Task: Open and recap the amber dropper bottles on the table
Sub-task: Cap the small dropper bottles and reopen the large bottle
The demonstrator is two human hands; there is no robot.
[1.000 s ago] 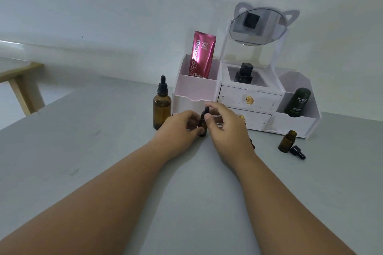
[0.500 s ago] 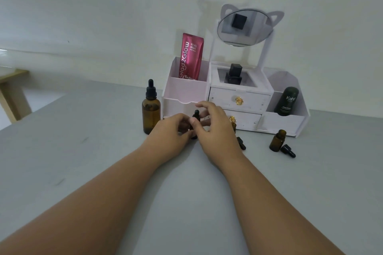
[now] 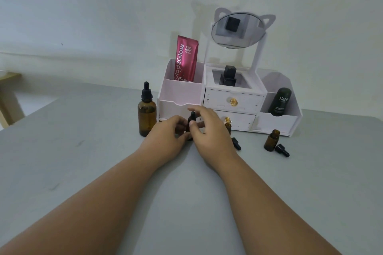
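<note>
Hands meet on a small bottle (image 3: 189, 128): left hand (image 3: 169, 140) clasps its body to steady it, right hand (image 3: 209, 132) pinches the dropper cap (image 3: 192, 116), probably to twist.

A white plastic cosmetic organiser (image 3: 228, 101) with gold-knobbed drawers stands on the grey bench (image 3: 83, 161) against the wall. A round cat-eared mirror (image 3: 237, 30) tops it. Its compartments hold a pink tube (image 3: 186, 58), a black square bottle (image 3: 228, 75) and a dark green container (image 3: 279, 101).
</note>
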